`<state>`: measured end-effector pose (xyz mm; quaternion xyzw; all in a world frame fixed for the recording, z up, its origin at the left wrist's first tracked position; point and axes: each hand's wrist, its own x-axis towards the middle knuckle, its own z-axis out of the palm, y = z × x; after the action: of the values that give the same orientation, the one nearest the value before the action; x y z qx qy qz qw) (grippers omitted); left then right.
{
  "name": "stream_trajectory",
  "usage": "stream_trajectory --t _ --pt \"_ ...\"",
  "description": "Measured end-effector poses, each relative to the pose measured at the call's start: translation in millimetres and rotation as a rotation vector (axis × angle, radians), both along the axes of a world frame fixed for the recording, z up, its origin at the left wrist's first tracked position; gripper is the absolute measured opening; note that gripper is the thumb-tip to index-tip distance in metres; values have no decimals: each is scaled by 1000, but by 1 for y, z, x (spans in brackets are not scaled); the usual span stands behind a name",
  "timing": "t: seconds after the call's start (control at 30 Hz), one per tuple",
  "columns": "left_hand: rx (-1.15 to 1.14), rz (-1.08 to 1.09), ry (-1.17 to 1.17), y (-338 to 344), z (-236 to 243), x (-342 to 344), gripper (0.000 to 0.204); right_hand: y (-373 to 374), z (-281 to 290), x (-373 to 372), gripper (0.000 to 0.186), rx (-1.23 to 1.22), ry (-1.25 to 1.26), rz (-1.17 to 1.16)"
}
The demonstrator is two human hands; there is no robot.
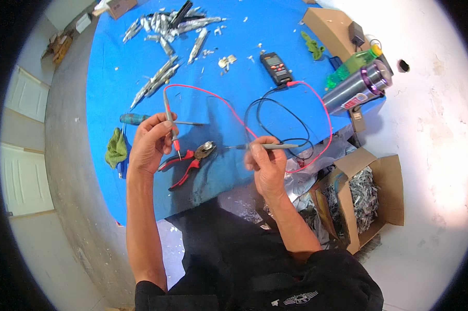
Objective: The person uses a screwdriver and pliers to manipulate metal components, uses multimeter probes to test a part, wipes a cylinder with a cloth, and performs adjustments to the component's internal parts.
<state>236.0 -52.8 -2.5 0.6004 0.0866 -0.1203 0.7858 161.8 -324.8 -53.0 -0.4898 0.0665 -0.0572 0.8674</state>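
My left hand (150, 141) is closed round a grey and red test probe (167, 107), its thin metal tip pointing down above the red handles of the pliers (196, 161). Whether that tip touches the pliers I cannot tell. To the right, my right hand (267, 168) pinches a second, grey test probe (279, 146) lying almost level, with its tip toward the plier jaws but apart from them. A red lead and a black lead link the probes to a dark multimeter (276, 68) farther back on the table.
Beside my left hand lie a teal-handled screwdriver (135, 119) and a green cloth (116, 149). Several silvery strip-like parts (156, 80) are heaped farther back on the blue table (104, 78). A metal flask (350, 90), a green bottle (352, 66) and an open carton (389, 199) of metal pieces stand right.
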Motion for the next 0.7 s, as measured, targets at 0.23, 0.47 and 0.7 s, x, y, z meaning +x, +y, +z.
stream_trajectory --t 0.23,0.47,0.7 --pt "-147 -41 27 16 -37 11 21 26 -15 12 15 -220 -32 -101" --pt "-119 -130 8 5 -34 27 24 31 -20 15 15 -141 -30 -121" --pt "-99 -193 -37 5 -44 31 29 33 -23 12 15 -247 -33 -85"
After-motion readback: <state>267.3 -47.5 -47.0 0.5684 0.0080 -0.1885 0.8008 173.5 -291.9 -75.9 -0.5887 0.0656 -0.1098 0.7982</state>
